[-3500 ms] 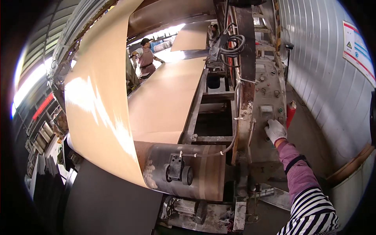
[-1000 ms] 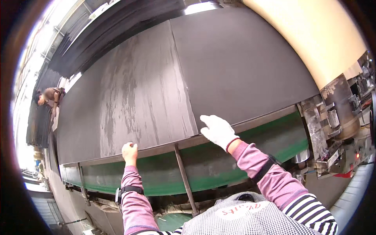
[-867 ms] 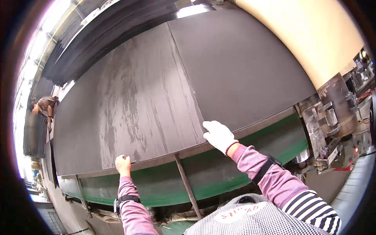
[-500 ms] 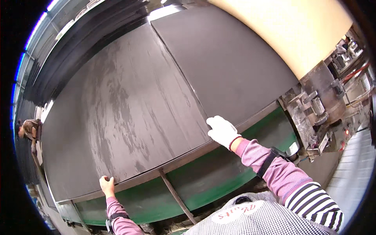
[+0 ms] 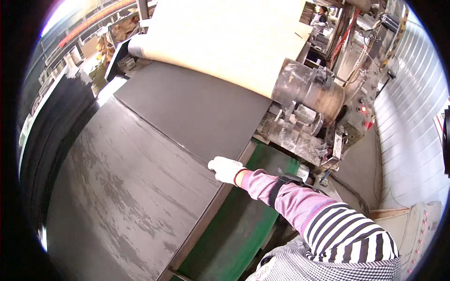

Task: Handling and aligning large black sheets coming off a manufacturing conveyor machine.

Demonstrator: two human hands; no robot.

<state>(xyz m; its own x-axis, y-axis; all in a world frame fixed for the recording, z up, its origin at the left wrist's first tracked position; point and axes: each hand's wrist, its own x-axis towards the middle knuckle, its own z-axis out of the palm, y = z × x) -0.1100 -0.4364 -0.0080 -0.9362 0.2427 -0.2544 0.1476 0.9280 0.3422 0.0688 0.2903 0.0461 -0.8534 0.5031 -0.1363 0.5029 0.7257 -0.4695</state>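
My right hand [image 5: 227, 169], in a white glove, is at the near corner of a dark grey sheet [image 5: 136, 178] with streaky, wet-looking patches. Its fingers are curled together at that corner, where a seam divides this sheet from a smoother dark sheet [image 5: 187, 107] farther along. Both sheets lie flat and nearly edge to edge. My left hand is out of view.
A wide cream sheet [image 5: 225, 42] rises over a roller beyond the dark sheets. Right of it stand a metal roller end [image 5: 309, 89] and machine parts. A green belt [image 5: 229, 225] runs below the near edge. Dark sheets [image 5: 61, 117] are stacked at the left. Another person [image 5: 320, 19] is far back.
The view has swung right, toward the roller and cream sheet. My left hand, earlier at the sheet's near edge, has left the picture. My right hand stays at the seam corner.
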